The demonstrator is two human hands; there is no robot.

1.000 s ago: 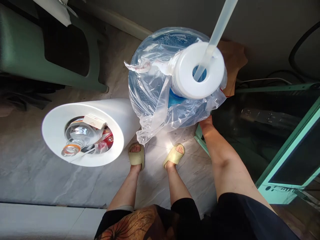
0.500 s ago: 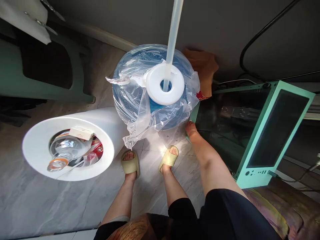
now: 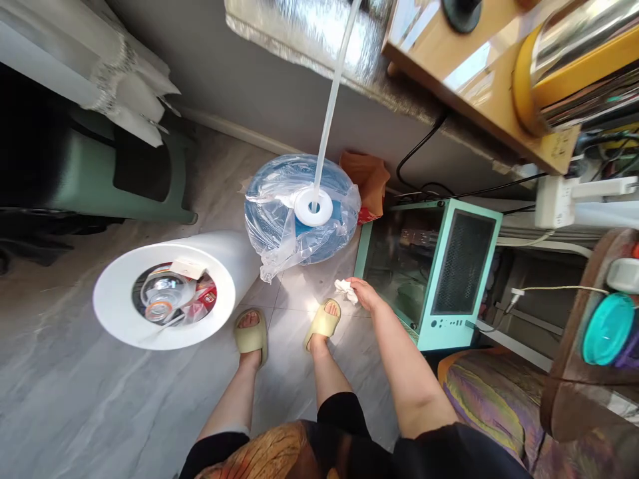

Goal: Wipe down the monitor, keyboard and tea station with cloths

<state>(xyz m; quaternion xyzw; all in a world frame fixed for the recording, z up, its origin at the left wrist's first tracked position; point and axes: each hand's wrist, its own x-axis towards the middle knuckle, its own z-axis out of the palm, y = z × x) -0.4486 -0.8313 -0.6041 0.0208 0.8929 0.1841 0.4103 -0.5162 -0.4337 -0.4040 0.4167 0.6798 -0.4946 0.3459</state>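
So the big change on my feed: half a second ago the right hand (image 3: 366, 296) was down by the jug's near edge with its fingertips tucked out of sight, and now it's out in the open, pinching a crumpled white wad of what looks like tissue (image 3: 346, 290). Fingers are closed on it, palm mostly hidden from me. What that means, as I read it: that hand is busy with the wad and isn't touching the jug. Can't tell you what the left one's doing, it's out of frame. The wad hangs just above the grey marbled floor (image 3: 150, 412), between the jug and the mint-green computer case (image 3: 452, 329), near one foot. It looks soft, light and loosely bunched. The big translucent blue plastic jug (image 3: 267, 176) is upright by the wall, with torn clear plastic wrap (image 3: 287, 246) bunched around it, a white ring-shaped collar (image 3: 327, 207) on top and a milky flexible tube (image 3: 329, 120) coming up through the hole. Can't make out the water level.
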